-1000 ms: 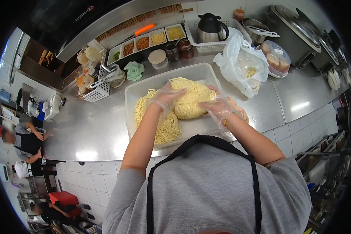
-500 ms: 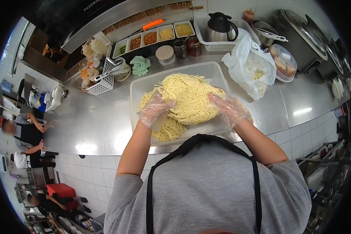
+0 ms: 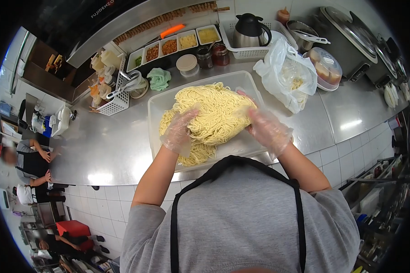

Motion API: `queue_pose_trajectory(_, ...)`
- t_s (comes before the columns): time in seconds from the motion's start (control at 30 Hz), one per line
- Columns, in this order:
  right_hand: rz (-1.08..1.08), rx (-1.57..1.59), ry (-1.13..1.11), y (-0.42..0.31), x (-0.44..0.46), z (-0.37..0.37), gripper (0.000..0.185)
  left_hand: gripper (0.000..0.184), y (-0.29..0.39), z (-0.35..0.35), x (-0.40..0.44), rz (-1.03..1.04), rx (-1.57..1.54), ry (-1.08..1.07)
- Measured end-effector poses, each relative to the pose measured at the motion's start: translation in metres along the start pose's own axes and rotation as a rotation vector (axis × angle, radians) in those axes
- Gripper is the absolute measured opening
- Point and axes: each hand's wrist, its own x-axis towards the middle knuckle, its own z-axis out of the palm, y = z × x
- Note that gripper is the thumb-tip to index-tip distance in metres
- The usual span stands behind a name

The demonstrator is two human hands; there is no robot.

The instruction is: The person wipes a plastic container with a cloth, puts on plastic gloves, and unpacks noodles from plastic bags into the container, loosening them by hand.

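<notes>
A large clump of yellow noodles (image 3: 214, 111) is held between my two hands above a translucent plastic tub (image 3: 246, 78). My left hand (image 3: 180, 129), in a clear plastic glove, supports the clump's left side. My right hand (image 3: 266, 127), gloved the same way, grips its right edge, with part of the fingers hidden behind the noodles. Beneath the clump, on the tub's left side, lie more loose noodles (image 3: 197, 154). The right part of the tub floor shows bare.
Behind the tub are a green cloth (image 3: 159, 79), a lidded container (image 3: 187, 65) and topping trays (image 3: 169, 47). A plastic bag (image 3: 284, 75) lies right, a basket of bottles (image 3: 114, 102) left. Other people (image 3: 32, 157) are at far left.
The noodle clump has been lifted and spread wider, shifting slightly left over the loose noodles. Both hands have changed their hold at its sides, and my right hand has turned more upright.
</notes>
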Motion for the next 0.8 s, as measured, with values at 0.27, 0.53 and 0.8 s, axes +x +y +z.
queue_pose_trajectory(0.27, -0.259, -0.872, 0.231, 0.014, 0.007, -0.024, 0.059, 0.040, -0.013, -0.005, 0.015, -0.017, 0.147, 0.065)
queue_pose_trajectory(0.53, -0.396, -0.816, 0.179, 0.012, 0.007, -0.035, 0.034, 0.040, -0.008, -0.003, 0.009, 0.087, 0.253, 0.044)
queue_pose_trajectory(0.8, -0.274, -1.109, 0.424, 0.003, 0.007, -0.020, 0.022, 0.038, -0.009, -0.015, 0.020, -0.044, 0.123, 0.026)
